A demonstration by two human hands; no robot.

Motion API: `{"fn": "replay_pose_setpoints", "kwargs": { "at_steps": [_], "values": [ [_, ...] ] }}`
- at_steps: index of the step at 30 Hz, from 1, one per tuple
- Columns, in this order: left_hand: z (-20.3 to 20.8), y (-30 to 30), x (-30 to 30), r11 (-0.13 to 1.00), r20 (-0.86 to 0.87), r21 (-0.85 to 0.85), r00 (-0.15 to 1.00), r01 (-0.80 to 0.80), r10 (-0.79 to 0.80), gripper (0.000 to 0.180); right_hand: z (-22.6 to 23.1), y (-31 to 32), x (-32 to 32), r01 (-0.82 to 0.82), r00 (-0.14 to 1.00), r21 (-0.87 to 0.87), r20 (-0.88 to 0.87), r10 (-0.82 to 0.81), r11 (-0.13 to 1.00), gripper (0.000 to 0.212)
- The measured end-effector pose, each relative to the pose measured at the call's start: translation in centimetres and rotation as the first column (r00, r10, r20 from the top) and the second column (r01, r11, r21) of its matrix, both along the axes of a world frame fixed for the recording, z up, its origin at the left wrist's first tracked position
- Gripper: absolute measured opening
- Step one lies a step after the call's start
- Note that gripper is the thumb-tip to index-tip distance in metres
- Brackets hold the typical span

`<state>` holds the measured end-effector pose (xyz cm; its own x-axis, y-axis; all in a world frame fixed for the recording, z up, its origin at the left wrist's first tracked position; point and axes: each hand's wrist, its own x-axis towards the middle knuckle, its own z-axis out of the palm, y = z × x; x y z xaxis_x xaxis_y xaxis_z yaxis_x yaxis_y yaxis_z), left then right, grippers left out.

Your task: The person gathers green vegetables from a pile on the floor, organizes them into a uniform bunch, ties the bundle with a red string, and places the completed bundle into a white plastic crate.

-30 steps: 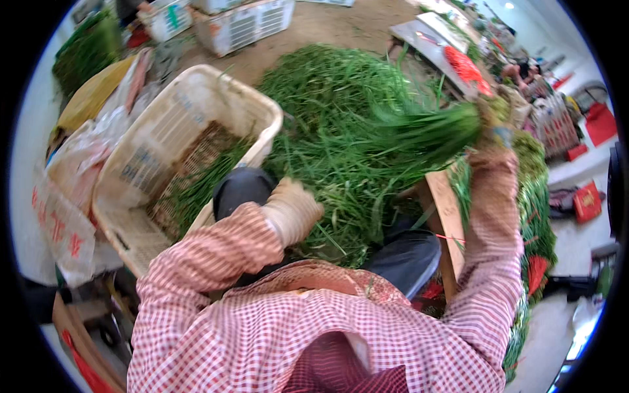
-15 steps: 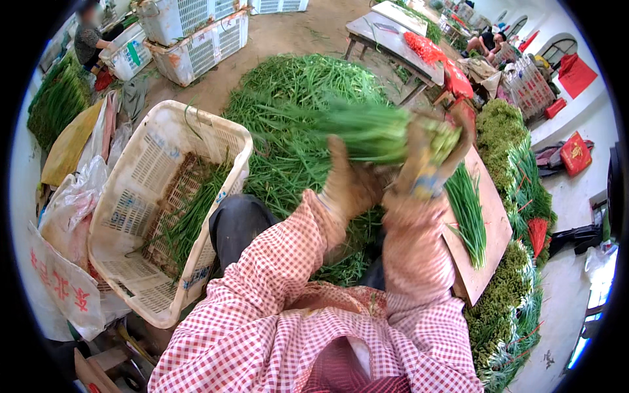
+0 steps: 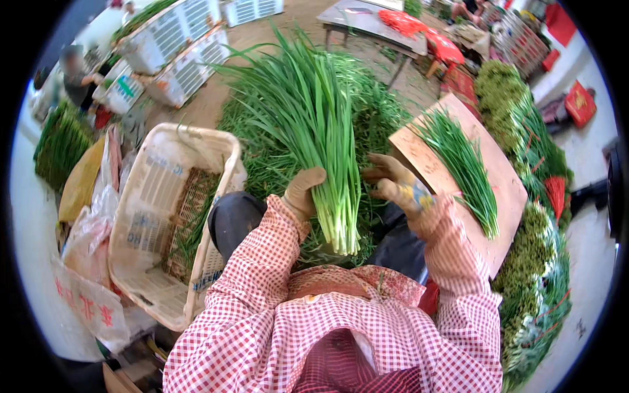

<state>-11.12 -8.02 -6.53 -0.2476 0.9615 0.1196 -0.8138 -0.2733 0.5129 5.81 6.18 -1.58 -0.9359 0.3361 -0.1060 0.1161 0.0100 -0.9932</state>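
Observation:
A bunch of garlic chives stands upright in front of me, pale cut ends down and leaves fanning away to the far left. My left hand, in a tan work glove, is wrapped round its lower stalks. Just right of the stalks is my right hand, also gloved, apart from them with its fingers spread and nothing in it. A smaller bunch of chives lies on the tilted wooden board to the right. Beneath and beyond my hands spreads a heap of loose chives.
At my left stands a cream plastic crate with some greens inside. Bundled chives are stacked along the right. Farther off are white crates, a low table with red plastic bags, and a person at far left.
The chive bunch has swung from lying sideways, blurred, to upright with cut ends toward me. My right hand has let go of it and moved off; the left hand holds it.

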Motion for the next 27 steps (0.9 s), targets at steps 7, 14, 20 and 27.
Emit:
{"fn": "replay_pose_setpoints", "kwargs": {
  "at_steps": [7, 14, 20, 27],
  "values": [
    [5.1, 13.3, 4.0, 0.993, -0.818, 0.024, 0.568, -0.116, 0.087, 0.089, 4.8, 6.6, -1.2, 0.414, 0.786, 0.325, -0.599, -0.154, 0.850, 0.059],
    [3.3, 26.7, 8.4, 0.960, -0.829, 0.078, 0.553, 0.268, -0.087, 0.089, 1.6, 16.6, 6.2, 0.484, 0.763, 0.022, -0.501, -0.409, 0.875, 0.070],
    [3.4, 28.4, 7.3, 0.872, -0.489, -0.178, 0.728, 0.455, -0.480, 0.047, 0.4, 19.4, 4.3, 0.570, 0.802, 0.197, -0.344, -0.488, 0.798, 0.077],
    [2.7, 20.7, 0.6, 0.960, -0.144, -0.140, 0.954, 0.242, -0.262, 0.063, -1.6, 19.3, -7.9, 0.327, 0.945, 0.115, -0.013, -0.328, 0.938, 0.079]
  ]
}}
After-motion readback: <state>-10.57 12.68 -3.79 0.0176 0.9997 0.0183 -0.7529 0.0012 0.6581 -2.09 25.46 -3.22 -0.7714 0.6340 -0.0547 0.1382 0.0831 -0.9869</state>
